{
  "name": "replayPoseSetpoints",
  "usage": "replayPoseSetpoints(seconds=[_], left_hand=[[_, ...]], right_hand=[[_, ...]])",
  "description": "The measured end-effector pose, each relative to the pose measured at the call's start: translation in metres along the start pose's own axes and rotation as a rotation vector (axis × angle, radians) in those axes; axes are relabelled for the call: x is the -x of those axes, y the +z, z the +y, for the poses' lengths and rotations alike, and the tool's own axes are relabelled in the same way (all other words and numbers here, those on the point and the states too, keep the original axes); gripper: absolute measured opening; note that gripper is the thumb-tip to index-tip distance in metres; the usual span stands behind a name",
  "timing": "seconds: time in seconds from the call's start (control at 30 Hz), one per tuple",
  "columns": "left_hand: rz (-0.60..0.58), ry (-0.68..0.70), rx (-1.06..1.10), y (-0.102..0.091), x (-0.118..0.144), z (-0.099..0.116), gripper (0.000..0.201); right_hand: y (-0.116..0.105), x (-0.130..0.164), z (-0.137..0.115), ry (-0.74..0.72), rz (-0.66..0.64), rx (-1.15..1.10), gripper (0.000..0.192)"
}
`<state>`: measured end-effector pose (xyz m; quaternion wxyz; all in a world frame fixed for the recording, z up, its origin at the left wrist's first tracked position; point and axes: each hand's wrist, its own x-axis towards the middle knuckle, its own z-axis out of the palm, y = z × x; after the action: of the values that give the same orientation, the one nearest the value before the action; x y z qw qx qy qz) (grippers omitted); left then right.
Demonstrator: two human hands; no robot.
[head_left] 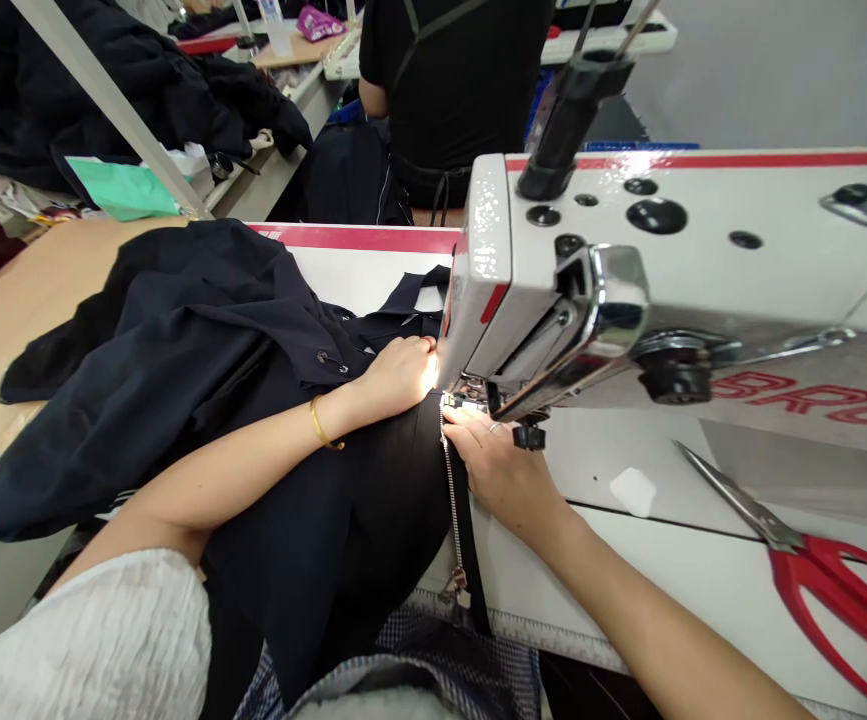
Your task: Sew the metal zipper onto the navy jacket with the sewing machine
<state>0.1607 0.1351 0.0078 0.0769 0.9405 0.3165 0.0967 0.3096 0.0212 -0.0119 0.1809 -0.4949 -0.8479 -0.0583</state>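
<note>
A dark navy garment (178,330) lies bunched over the table to the left and hangs down in front of me. My left hand (401,374), with a gold bangle at the wrist, has its fingers curled down on the garment just left of the sewing machine's (553,300) needle area. Along the garment's right edge runs a metal zipper (454,500), its slider hanging near the table's front edge. The fingers of my right hand (489,455) hold the zipper's upper part close by the presser foot. The machine head partly hides both sets of fingertips.
Red-handled scissors (800,550) lie on the right of the machine bed, near a white scrap (633,491). A measuring tape strip (553,640) runs along the front edge. Beyond the machine sits a person in black (463,90). Dark cloth (125,90) is piled back left.
</note>
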Motion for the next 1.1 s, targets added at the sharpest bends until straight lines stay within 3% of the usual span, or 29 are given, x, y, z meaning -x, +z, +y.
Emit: replayPoseSetpoints(seconds=[0.27,0.53,1.1], left_hand=[[0.119,0.226,-0.069,0.004,0.051,0.019,0.019],[0.109,0.238,-0.136,0.004,0.048,0.019,0.020],[0.088,0.213,-0.116,0.002,0.051,0.018,0.022]], right_hand=[[-0.001,0.003,0.000,-0.007,0.048,-0.003,0.025],[0.000,0.002,0.003,-0.064,0.093,-0.018,0.027],[-0.001,0.004,0.001,-0.027,0.071,0.003,0.024]])
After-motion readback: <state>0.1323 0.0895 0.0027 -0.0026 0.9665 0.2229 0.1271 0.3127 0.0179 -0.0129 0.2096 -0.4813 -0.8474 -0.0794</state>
